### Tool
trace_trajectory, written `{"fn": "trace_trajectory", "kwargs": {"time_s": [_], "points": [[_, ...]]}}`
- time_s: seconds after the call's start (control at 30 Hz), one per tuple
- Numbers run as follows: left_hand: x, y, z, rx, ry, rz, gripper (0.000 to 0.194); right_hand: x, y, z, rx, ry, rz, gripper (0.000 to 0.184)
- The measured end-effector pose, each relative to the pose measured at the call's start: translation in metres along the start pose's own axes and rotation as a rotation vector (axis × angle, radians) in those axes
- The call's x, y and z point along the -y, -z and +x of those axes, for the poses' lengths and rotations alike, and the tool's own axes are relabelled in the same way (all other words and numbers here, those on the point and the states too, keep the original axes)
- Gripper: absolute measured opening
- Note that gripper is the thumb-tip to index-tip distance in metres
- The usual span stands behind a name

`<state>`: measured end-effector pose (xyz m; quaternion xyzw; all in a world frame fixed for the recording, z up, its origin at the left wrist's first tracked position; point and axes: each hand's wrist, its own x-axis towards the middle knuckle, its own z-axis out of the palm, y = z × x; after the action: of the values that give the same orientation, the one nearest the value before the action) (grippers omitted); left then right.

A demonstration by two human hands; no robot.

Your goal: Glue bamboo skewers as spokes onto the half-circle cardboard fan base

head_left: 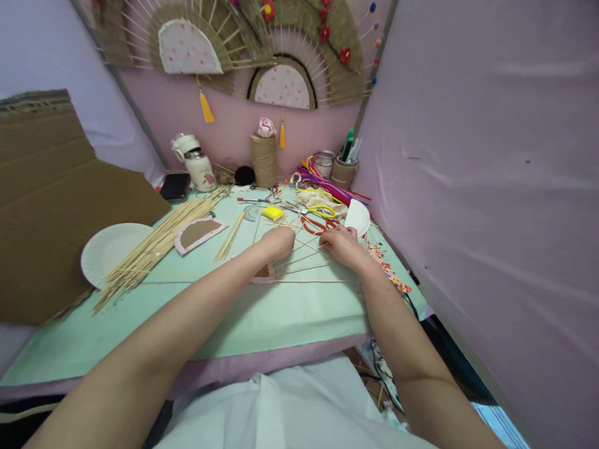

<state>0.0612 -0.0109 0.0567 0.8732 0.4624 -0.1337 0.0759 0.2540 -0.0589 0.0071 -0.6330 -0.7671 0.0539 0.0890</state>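
Note:
Over the middle of the table, my left hand (279, 242) is closed, its fingertips hidden behind the knuckles. My right hand (344, 244) is closed too, fingers pinched at the end of a thin wooden stick (309, 247) that slants between both hands. Below them lies a half-round cardboard piece (266, 274) with a pink edge, partly covered by my left forearm. Several thin sticks fan out from it to the right. Red-handled scissors (314, 226) lie just behind my right hand, beside a white folded half-disc (357, 218). A yellow packet (273, 213) sits behind my left hand.
Left are a bundle of sticks (156, 246), a paper plate (105, 249), another half-round piece (201, 234) and a large cardboard sheet (60, 206). At the back stand a bottle (200, 168), a twine roll (264, 161) and a pen holder (344, 172). Yellow-handled scissors (322, 211) lie nearby.

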Motion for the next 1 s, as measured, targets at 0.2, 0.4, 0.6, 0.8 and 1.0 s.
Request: {"fn": "trace_trajectory", "kwargs": {"time_s": [0.2,0.4,0.6,0.8,1.0], "points": [[-0.001,0.002,-0.002,-0.002,0.012,0.004,0.029,0.002,0.001,-0.001,-0.014,0.003,0.028,0.022],[-0.001,0.0,-0.002,-0.005,0.007,0.014,0.03,-0.001,-0.004,0.0,-0.022,0.007,0.02,0.023],[0.0,-0.001,-0.001,-0.013,-0.002,0.023,0.032,-0.004,-0.007,0.0,-0.04,0.025,0.003,0.023],[0.002,-0.004,0.001,-0.025,-0.016,0.028,0.032,-0.004,-0.008,0.0,-0.045,0.025,0.008,0.02],[0.002,-0.006,0.004,-0.026,-0.015,0.035,0.03,-0.004,-0.009,0.0,-0.052,0.027,0.019,0.02]]}}
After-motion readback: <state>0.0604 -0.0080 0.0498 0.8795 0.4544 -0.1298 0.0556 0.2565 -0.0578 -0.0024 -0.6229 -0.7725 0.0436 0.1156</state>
